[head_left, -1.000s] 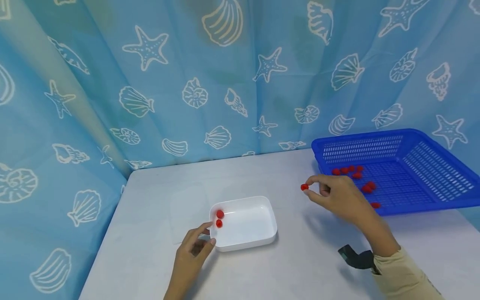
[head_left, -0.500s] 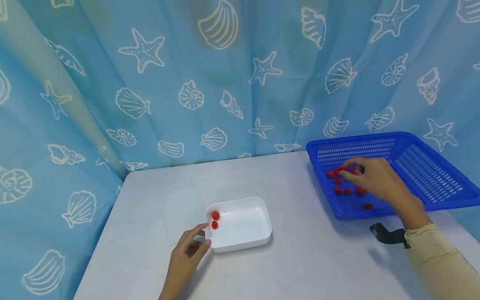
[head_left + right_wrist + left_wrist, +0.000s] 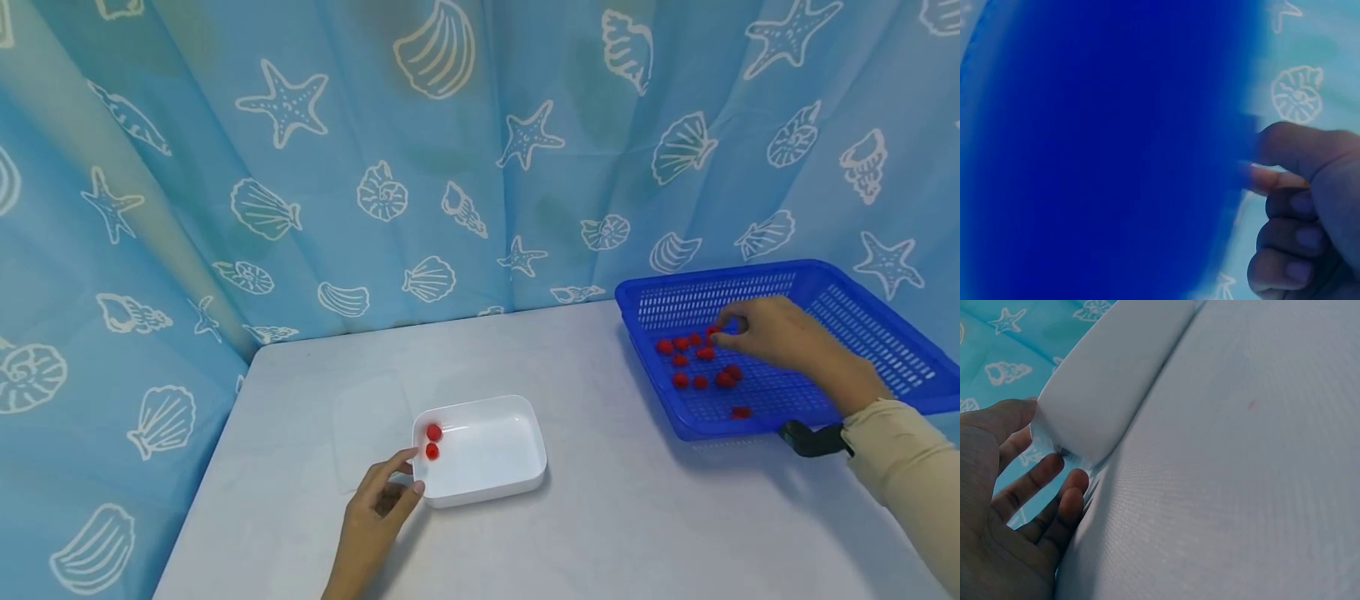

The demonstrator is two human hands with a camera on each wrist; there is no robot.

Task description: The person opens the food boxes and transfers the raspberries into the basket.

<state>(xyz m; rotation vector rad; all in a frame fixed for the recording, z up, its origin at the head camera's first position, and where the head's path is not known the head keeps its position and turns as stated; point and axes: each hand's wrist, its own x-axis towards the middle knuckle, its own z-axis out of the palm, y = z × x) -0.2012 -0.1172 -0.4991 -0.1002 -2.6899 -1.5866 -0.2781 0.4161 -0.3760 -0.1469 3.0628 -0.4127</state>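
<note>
My left hand [image 3: 369,517] holds the near left corner of a shallow white tray [image 3: 482,493], thumb at the front side and index finger at the left rim. Two small red balls [image 3: 432,451] lie inside along the tray's left end. In the left wrist view the thumb is on the tray's edge, the other fingers spread below it. My right hand [image 3: 776,332] reaches into the blue plastic basket [image 3: 678,421], its thumb and index finger around a red ball [image 3: 712,331]. Several more red balls [image 3: 680,380] lie there. The blurred basket rim hides those fingertips in the right wrist view.
A thin clear sheet [image 3: 367,417] lies on the white tabletop [image 3: 585,417] behind and left of the tray. A blue curtain [image 3: 480,158] with white shells and starfish hangs along the back and left. A dark strap-like piece [image 3: 813,438] sits under the right wrist.
My right hand has moved right from the gap before the basket, where it pinched a red ball, to inside the basket. The left hand has stayed at the tray; the view has shifted slightly.
</note>
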